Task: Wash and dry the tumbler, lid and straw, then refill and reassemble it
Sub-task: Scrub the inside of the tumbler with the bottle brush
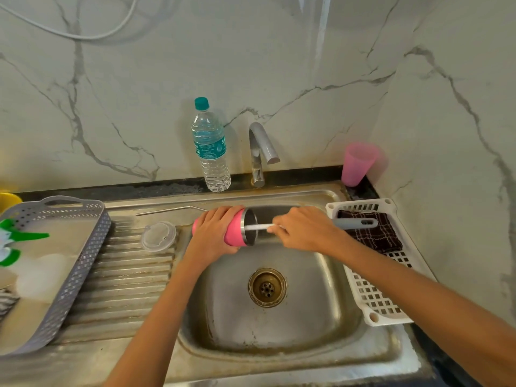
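A: Left hand (212, 233)?
B: Wrapped round the pink tumbler (236, 230), which is held sideways over the sink (279, 325), mouth to the right.
A: Right hand (304, 227)?
B: Closed on a grey-handled brush (357, 223); the white end is pushed into the tumbler's mouth.
A: Step?
B: Judged as washing, inside scrub. A rinse is likely needed next, and no water is seen running from the tap (261, 146).
A: Other parts?
B: Lid (158, 236) lies on the ribbed drainboard, straw (167, 210) on the ledge behind it.
A: Surroundings?
B: Water bottle (210, 146) beside the tap, dark cloth (374, 233) in the white basket (374, 300), grey basket (69, 275) on the left, marble-look walls.
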`<action>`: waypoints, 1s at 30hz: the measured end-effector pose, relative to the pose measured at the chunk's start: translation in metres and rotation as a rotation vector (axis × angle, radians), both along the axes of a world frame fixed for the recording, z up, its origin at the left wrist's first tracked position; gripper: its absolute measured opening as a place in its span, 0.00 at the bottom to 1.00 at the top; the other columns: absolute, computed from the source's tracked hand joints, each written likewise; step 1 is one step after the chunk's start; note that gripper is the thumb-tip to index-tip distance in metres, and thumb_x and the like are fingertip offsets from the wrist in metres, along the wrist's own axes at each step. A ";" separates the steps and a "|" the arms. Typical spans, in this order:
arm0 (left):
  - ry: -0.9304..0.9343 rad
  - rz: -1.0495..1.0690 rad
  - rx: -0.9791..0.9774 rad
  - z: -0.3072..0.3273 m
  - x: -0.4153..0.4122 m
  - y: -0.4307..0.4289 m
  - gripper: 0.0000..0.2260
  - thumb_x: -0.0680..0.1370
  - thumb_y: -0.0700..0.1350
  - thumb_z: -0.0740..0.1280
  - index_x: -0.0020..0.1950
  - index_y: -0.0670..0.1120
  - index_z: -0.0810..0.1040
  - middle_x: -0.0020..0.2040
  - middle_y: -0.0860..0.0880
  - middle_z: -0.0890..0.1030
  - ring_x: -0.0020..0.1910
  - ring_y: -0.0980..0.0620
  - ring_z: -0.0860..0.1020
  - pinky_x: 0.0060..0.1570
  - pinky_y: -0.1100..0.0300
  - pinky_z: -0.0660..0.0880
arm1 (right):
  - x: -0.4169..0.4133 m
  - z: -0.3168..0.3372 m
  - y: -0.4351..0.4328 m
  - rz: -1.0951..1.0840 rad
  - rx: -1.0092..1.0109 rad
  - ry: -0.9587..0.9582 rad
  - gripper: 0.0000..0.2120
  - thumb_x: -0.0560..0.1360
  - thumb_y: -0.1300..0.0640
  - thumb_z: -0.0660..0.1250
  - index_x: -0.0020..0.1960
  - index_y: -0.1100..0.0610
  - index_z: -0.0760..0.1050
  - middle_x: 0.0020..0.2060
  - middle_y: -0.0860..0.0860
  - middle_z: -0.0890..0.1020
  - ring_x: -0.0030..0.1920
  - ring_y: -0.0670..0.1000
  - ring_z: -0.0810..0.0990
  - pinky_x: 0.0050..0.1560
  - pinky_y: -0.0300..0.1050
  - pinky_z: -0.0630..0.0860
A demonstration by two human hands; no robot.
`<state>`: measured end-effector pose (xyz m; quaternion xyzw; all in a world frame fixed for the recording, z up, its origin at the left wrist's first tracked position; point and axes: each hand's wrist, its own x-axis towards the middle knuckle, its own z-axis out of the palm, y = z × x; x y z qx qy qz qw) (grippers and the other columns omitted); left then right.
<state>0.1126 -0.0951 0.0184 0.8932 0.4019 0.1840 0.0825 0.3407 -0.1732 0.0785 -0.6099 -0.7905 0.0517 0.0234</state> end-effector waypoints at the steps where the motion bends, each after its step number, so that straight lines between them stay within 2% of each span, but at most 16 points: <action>1: 0.000 -0.002 0.004 0.000 -0.001 0.001 0.43 0.60 0.51 0.80 0.72 0.50 0.68 0.65 0.49 0.75 0.63 0.45 0.74 0.64 0.47 0.67 | 0.005 0.001 0.003 -0.026 0.009 0.003 0.16 0.82 0.45 0.52 0.44 0.50 0.73 0.29 0.46 0.71 0.29 0.45 0.69 0.32 0.40 0.63; 3: -0.003 -0.010 0.003 0.001 -0.002 0.002 0.43 0.60 0.52 0.79 0.72 0.52 0.66 0.66 0.49 0.74 0.64 0.46 0.73 0.65 0.46 0.67 | 0.009 -0.005 0.006 -0.093 0.011 0.032 0.16 0.82 0.45 0.52 0.44 0.50 0.73 0.29 0.46 0.71 0.29 0.45 0.70 0.34 0.42 0.65; 6: -0.005 -0.015 0.011 0.004 -0.001 0.005 0.43 0.61 0.54 0.79 0.73 0.53 0.65 0.66 0.50 0.73 0.64 0.47 0.72 0.66 0.46 0.67 | -0.003 -0.013 -0.006 -0.108 -0.059 0.054 0.19 0.82 0.45 0.51 0.51 0.52 0.77 0.32 0.49 0.74 0.34 0.52 0.76 0.38 0.46 0.73; 8: 0.004 -0.012 0.012 0.005 -0.003 0.009 0.42 0.61 0.54 0.79 0.73 0.51 0.66 0.66 0.49 0.74 0.64 0.46 0.72 0.66 0.47 0.67 | -0.010 -0.008 -0.014 -0.045 -0.071 0.046 0.18 0.83 0.45 0.50 0.49 0.52 0.76 0.33 0.50 0.73 0.35 0.53 0.76 0.38 0.47 0.72; 11: 0.000 0.014 0.009 0.003 -0.010 0.012 0.43 0.61 0.53 0.80 0.72 0.51 0.67 0.66 0.48 0.74 0.64 0.46 0.73 0.66 0.46 0.68 | -0.003 0.009 -0.004 -0.017 -0.010 0.003 0.16 0.83 0.45 0.51 0.43 0.49 0.71 0.29 0.47 0.71 0.29 0.47 0.70 0.32 0.41 0.67; 13: -0.011 0.021 0.001 0.002 -0.012 0.013 0.43 0.61 0.53 0.80 0.72 0.51 0.66 0.66 0.49 0.74 0.64 0.46 0.72 0.65 0.47 0.67 | 0.008 0.012 0.006 -0.060 -0.005 0.021 0.17 0.83 0.45 0.51 0.40 0.50 0.70 0.28 0.46 0.70 0.28 0.46 0.68 0.32 0.40 0.66; 17: 0.005 0.019 0.049 0.007 -0.012 0.017 0.43 0.60 0.52 0.81 0.72 0.51 0.67 0.66 0.48 0.74 0.63 0.45 0.73 0.64 0.46 0.68 | 0.000 -0.001 -0.005 -0.086 -0.016 0.004 0.19 0.83 0.45 0.50 0.47 0.52 0.76 0.28 0.46 0.70 0.29 0.47 0.70 0.35 0.43 0.67; 20: 0.012 0.035 -0.011 0.003 -0.019 0.020 0.44 0.60 0.53 0.81 0.73 0.52 0.65 0.67 0.49 0.74 0.64 0.46 0.73 0.64 0.46 0.69 | -0.007 0.004 -0.015 0.002 0.005 0.000 0.18 0.83 0.45 0.49 0.44 0.51 0.74 0.28 0.47 0.70 0.29 0.48 0.71 0.34 0.44 0.69; 24: -0.009 0.030 -0.010 -0.002 -0.023 0.016 0.43 0.61 0.52 0.80 0.72 0.53 0.65 0.66 0.50 0.73 0.64 0.48 0.72 0.65 0.48 0.68 | 0.015 0.009 0.002 -0.089 0.033 -0.024 0.18 0.83 0.45 0.50 0.45 0.51 0.74 0.29 0.46 0.70 0.28 0.44 0.68 0.30 0.37 0.61; 27: -0.009 0.028 0.036 0.001 -0.019 0.015 0.42 0.60 0.51 0.81 0.72 0.51 0.68 0.65 0.49 0.74 0.63 0.47 0.72 0.63 0.51 0.65 | 0.010 -0.005 -0.004 -0.093 -0.018 -0.027 0.20 0.83 0.46 0.50 0.49 0.52 0.77 0.30 0.47 0.73 0.31 0.47 0.73 0.34 0.41 0.70; 30: -0.004 0.015 -0.011 -0.004 -0.014 0.013 0.43 0.59 0.50 0.81 0.72 0.51 0.67 0.65 0.49 0.75 0.63 0.45 0.73 0.63 0.45 0.69 | -0.006 -0.006 -0.015 0.020 -0.037 -0.031 0.19 0.83 0.47 0.49 0.47 0.54 0.76 0.31 0.49 0.73 0.32 0.49 0.75 0.37 0.45 0.74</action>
